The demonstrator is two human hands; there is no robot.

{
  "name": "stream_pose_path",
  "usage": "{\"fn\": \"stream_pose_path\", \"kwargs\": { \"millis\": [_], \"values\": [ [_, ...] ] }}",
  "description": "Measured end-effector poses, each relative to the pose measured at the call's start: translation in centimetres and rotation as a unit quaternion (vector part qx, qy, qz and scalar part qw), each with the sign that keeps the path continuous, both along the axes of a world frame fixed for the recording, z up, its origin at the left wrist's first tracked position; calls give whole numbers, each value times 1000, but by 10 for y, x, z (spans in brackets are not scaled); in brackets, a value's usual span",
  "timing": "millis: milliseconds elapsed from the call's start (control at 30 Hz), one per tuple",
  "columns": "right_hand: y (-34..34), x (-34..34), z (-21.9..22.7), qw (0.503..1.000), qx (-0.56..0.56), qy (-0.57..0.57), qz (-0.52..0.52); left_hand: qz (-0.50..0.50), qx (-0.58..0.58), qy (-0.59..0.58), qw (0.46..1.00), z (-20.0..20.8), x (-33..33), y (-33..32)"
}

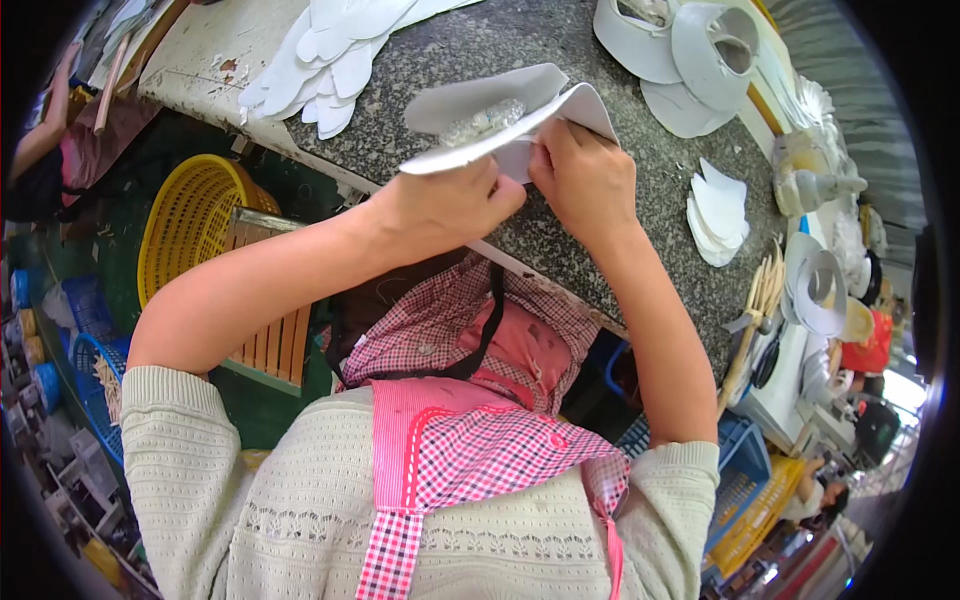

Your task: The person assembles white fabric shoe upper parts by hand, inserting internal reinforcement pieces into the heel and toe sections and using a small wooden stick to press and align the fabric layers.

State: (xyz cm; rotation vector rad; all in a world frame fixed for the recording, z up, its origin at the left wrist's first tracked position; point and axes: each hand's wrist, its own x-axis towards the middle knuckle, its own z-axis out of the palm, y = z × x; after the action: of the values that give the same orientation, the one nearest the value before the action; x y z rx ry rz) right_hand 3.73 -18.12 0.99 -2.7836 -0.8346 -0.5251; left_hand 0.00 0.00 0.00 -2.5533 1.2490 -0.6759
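Observation:
Over the near edge of the speckled stone worktop [440,50] I hold up a curved, folded white sheet piece [560,100], shaped somewhat like a shoe upper. A clear, glittering clump [482,122] sits in its fold; I cannot tell if it is beads or crumpled plastic. My left hand [455,203] is closed at the lower edge of the piece, its fingertips partly hidden. My right hand [588,180] grips the right end, knuckles up, with the fingers curled under the sheet.
Flat white tongue-shaped pieces [335,55] lie heaped at the far left, and white pieces with round openings [690,60] at the far right. A small white stack [717,215], wooden sticks [765,285] and a glue-like bottle [825,188] are rightward. A yellow basket [185,215] stands below left.

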Motion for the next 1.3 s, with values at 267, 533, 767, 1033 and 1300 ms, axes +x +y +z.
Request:
{"fn": "stream_pose_path", "kwargs": {
  "millis": [267, 533, 767, 1033, 1300],
  "values": [
    [-1, 7, -4, 997, 18, -67, 43, 12, -127, 50, 991, -10, 1, -9],
    [1, 12, -11, 994, 40, -102, 8, 50, -180, 133, 973, -1, 3, -20],
    [-13, -9, -11, 992, 90, -33, 84, 45, -99, 48, 993, -9, -9, -7],
    [-14, -23, -23, 986, 131, -57, 89, 30, -128, -31, 991, -7, -8, -6],
    [-18, -19, -20, 981, 69, -81, 162, -73, -159, 1, 985, -7, -8, 18]
  ]
}}
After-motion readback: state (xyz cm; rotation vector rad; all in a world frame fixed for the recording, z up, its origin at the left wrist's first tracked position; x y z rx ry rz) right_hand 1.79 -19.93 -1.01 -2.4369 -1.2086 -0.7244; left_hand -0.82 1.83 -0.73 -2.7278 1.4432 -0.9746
